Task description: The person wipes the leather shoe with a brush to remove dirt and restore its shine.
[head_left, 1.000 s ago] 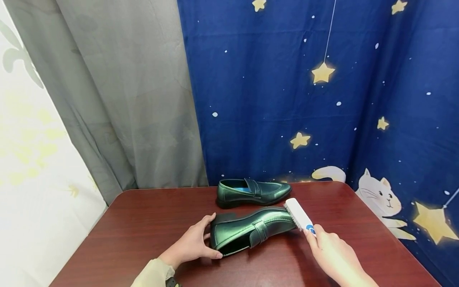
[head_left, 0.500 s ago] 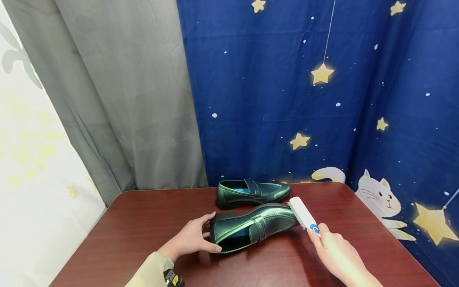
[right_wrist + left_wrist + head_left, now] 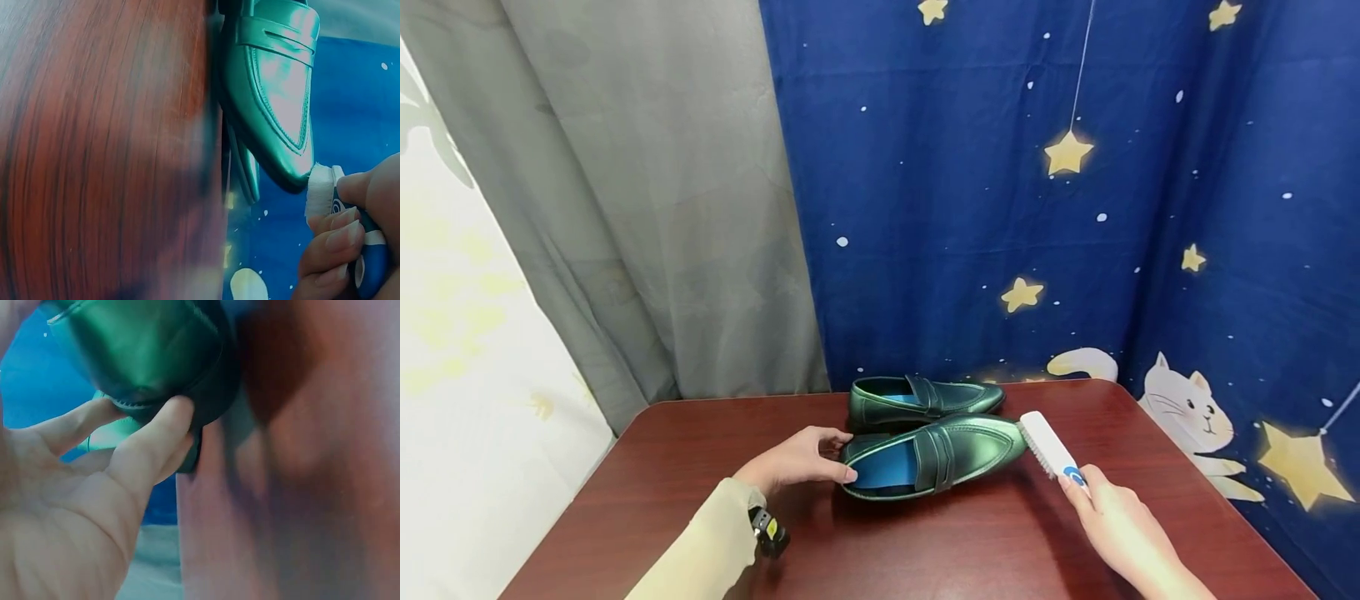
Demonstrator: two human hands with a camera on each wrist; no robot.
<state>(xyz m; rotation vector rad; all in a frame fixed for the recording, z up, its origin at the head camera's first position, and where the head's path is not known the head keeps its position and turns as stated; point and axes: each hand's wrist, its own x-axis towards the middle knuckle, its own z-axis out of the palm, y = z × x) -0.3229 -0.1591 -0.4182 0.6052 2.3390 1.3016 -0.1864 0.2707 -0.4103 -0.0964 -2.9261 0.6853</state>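
In the head view a dark green loafer (image 3: 981,454) with a blue insole lies sole down, toe to the right. My left hand (image 3: 801,458) grips its heel, thumb at the opening's rim; the left wrist view shows fingers (image 3: 150,440) pressed against the heel's back (image 3: 144,350). My right hand (image 3: 1123,517) holds a white brush (image 3: 1047,443) with a blue-marked handle. Its bristles (image 3: 320,190) are right at the toe tip in the right wrist view, where my curled fingers (image 3: 340,244) wrap the handle.
A matching loafer (image 3: 958,395) stands just behind, near the far edge of the red-brown table (image 3: 715,467). Beyond the table hang a grey curtain (image 3: 700,208) and a blue starry curtain (image 3: 925,208).
The front loafer has rolled from its side to nearly upright and shifted back toward the other one, my left hand moving with it. The brush has slid slightly right.
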